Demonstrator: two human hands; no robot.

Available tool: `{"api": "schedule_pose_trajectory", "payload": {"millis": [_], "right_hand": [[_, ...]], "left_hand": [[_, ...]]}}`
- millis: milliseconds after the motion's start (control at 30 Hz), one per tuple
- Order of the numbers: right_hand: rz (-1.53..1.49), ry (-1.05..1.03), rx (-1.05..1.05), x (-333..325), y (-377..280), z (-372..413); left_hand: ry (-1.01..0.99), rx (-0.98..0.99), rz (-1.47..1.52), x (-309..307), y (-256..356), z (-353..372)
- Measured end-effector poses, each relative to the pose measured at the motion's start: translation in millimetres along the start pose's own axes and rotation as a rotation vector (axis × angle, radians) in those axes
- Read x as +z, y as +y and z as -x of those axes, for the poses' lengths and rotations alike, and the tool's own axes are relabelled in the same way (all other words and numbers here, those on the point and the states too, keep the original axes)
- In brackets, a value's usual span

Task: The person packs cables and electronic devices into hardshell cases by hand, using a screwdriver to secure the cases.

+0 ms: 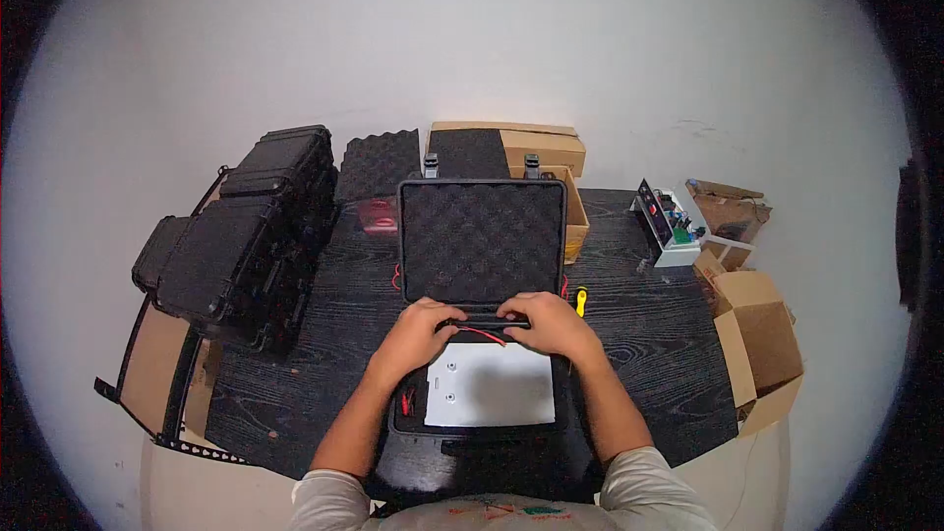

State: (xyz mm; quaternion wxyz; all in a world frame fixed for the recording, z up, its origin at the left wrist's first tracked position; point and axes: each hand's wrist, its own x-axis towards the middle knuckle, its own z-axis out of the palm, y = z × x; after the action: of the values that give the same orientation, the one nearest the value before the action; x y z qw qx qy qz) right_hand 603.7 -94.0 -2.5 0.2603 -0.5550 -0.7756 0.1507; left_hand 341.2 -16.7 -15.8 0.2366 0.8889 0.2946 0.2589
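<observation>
A black hard case (395, 423) lies open in front of me, its lid raised and lined with dark egg-crate foam (482, 241). In the base rests a white panel (492, 385) with small fittings on its left side. My left hand (425, 329) and my right hand (547, 323) are both at the back of the base, near the hinge, with fingers curled inward. What their fingertips hold is too small to make out. A thin red cable (484, 334) runs between them. Red clips (407, 401) lie in the base's left side.
Stacked black cases (246, 246) stand on the left of the dark table (649, 334). Behind the lid are a foam sheet (382, 162) and cardboard boxes (546, 149). On the right are a yellow-handled tool (581, 301), an opened electronics unit (672, 224) and an open carton (762, 344).
</observation>
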Motion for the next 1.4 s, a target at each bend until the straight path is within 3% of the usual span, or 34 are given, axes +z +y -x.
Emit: {"api": "schedule_pose_trajectory", "payload": {"millis": [267,733,1067,1167,1400], "right_hand": [[0.054,-0.044,0.118,-6,7,4],[0.156,0.082,0.056,0,-18,8],[0.215,0.139,0.133,24,-18,2],[0.217,0.163,0.013,17,-16,4],[0.236,0.051,0.060,17,12,8]], "left_hand": [[-0.019,-0.019,-0.020,1,-5,0],[0.071,-0.063,-0.277,13,4,2],[0.105,-0.061,-0.206,6,7,3],[0.124,-0.006,-0.234,3,6,4],[0.058,0.018,-0.265,4,4,7]]}}
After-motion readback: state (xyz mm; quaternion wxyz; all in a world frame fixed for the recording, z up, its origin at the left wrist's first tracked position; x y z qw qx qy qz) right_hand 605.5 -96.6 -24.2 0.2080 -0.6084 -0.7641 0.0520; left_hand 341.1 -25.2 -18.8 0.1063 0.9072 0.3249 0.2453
